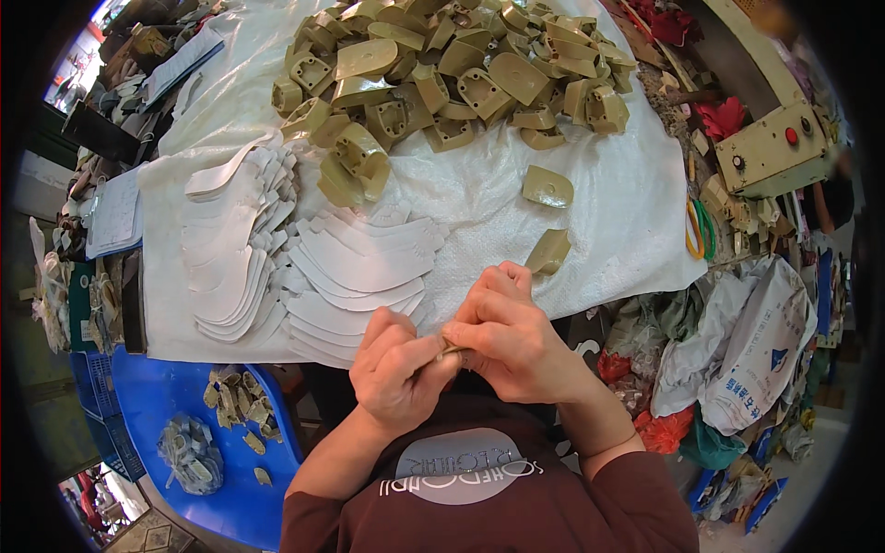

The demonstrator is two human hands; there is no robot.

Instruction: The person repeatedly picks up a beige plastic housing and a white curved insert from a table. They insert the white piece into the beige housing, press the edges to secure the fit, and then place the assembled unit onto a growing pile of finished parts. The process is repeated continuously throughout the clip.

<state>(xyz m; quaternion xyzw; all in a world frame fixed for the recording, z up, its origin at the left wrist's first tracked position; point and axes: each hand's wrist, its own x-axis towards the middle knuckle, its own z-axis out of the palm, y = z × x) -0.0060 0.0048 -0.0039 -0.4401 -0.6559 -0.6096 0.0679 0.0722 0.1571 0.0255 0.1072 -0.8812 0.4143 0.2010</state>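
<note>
My left hand (395,370) and my right hand (507,336) meet in front of my chest, both closed in a pinch. Between their fingertips shows a small olive-coloured piece (450,349), mostly hidden by the fingers, so its kind is unclear. Just beyond my right hand, one olive moulded piece (549,252) lies at the cloth's near edge, with another rounded one (548,187) farther off. Left of my hands, curved white cut-out sheets (359,253) lie overlapped in a fan, beside a second stack (221,267) of them.
A large heap of olive heel-shaped pieces (461,78) covers the far part of the white cloth (636,198). At lower left, a blue tray (152,396) holds small tan pieces and a clear bag. A control box (772,150) and bulging sacks (756,350) line the right.
</note>
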